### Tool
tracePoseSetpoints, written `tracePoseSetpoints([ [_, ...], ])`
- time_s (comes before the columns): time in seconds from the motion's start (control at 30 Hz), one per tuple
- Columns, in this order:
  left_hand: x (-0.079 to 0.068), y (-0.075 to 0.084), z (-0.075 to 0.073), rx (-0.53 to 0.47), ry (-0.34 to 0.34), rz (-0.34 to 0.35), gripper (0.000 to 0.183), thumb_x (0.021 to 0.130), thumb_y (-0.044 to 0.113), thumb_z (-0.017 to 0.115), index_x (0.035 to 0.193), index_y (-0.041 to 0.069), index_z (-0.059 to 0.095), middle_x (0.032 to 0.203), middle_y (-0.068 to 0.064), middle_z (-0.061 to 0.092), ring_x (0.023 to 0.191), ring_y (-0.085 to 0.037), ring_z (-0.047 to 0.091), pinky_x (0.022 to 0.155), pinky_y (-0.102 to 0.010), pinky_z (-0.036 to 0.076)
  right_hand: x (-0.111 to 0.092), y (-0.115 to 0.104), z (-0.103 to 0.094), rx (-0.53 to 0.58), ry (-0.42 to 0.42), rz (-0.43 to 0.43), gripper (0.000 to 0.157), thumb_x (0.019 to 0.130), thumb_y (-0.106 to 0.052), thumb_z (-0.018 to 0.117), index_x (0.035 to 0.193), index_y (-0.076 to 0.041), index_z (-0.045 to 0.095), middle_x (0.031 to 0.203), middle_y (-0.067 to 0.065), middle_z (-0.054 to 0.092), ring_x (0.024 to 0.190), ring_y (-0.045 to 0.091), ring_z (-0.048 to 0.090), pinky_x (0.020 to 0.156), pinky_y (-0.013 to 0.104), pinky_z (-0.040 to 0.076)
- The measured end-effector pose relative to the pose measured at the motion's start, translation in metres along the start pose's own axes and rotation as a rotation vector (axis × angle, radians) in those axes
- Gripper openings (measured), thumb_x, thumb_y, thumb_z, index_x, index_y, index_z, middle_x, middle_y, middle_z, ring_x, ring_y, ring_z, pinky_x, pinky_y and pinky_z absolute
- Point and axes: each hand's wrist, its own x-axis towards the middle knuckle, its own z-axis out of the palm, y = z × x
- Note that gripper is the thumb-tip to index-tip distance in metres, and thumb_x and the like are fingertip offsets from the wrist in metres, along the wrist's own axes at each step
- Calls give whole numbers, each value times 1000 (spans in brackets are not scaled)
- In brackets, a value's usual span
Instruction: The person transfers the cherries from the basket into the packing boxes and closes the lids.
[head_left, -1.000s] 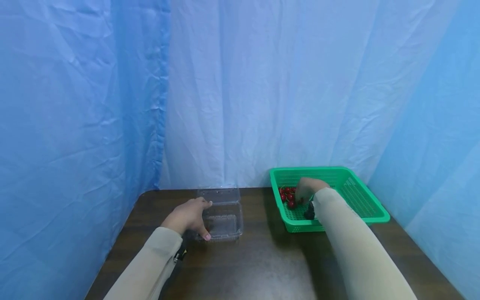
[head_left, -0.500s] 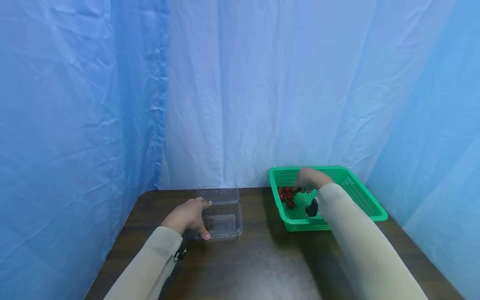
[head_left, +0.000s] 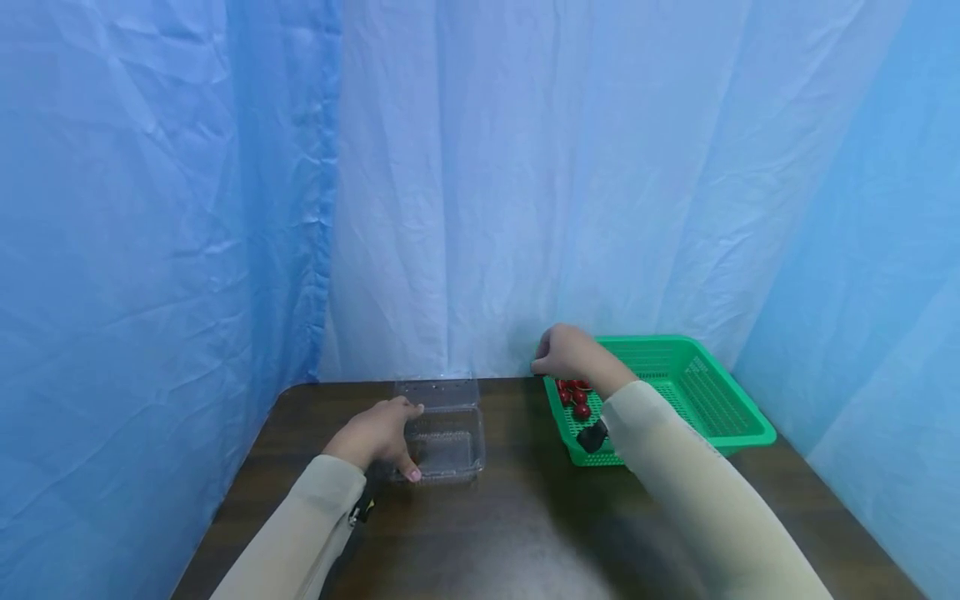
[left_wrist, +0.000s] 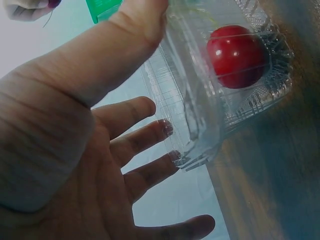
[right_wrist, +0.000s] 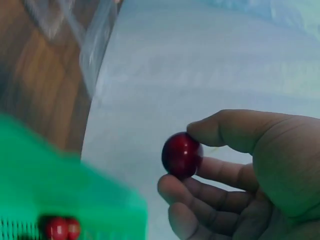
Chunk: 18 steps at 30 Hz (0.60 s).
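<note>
Right hand (head_left: 573, 354) has shifted left and up out of the green basket (head_left: 675, 343), now over its far-left corner with fingertips just past the rim; left hand (head_left: 378, 432) looks unchanged at the clear plastic container (head_left: 480, 446). Right thumb and fingertips pinch one held cherry (right_wrist: 181, 155), narrow grip, outside the basket. Left is spread wide, thumb and fingers touching the container's left side, nothing clenched. Loose cherries (head_left: 581, 412) sit at the basket's left end; boxed cherry (left_wrist: 237, 57) is inside the container. Lid (head_left: 438, 390) lies open behind it.

Risks, as I judge them: held cherry is round and slick with only tips on it, so a loose pinch could let it slip and roll across the table (head_left: 517, 500). Squeezing too hard might bruise it. Right forearm crosses the basket, so a low sleeve (head_left: 697, 467) could snag the rim. Container looks light; a left-hand nudge could slide it or flex its wall. Dropping from high might bounce the cherry out.

Materials: cherries glossy dark red, near-spherical, thin stems. Basket is rigid-looking green plastic, perforated, flared walls. Container thin, transparent, ribbed, rectangular. Table dark wood-grain, shiny. Curtain (head_left: 495, 208) pale blue, softly creased. Head view hides the held cherry.
</note>
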Motion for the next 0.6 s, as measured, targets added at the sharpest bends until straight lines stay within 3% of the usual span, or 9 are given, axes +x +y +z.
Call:
tracePoseSetpoints([
  [0.1,0,1,0,-1,0,0,125,66,34,112,173,19,50,182,-19,40,166,-52,39,123,-76,47,-2,-18,15,6,27,-46,13,103,-25,81,97,-13,84,93,4,80,80,20,67,75,37,62],
  [0.17,0,2,0,-3,-1,-2,125,66,34,112,173,18,49,183,-19,39,167,-52,38,124,-76,47,-2,-27,27,13,19,-87,13,104,-25,82,103,-13,86,99,3,81,85,20,71,78,38,64],
  [0.4,0,4,-2,11,-6,-14,126,66,35,112,174,19,49,183,-19,38,168,-51,37,125,-74,47,1,-57,75,13,-55,-277,8,104,-20,85,98,-16,87,93,-1,82,78,11,73,73,32,65],
  [0.6,0,3,-3,9,-17,-11,125,66,37,112,173,19,50,182,-19,40,167,-50,40,122,-75,49,5,-77,121,-21,-115,-313,8,104,-23,86,98,-18,87,89,-6,80,74,6,72,72,26,65],
])
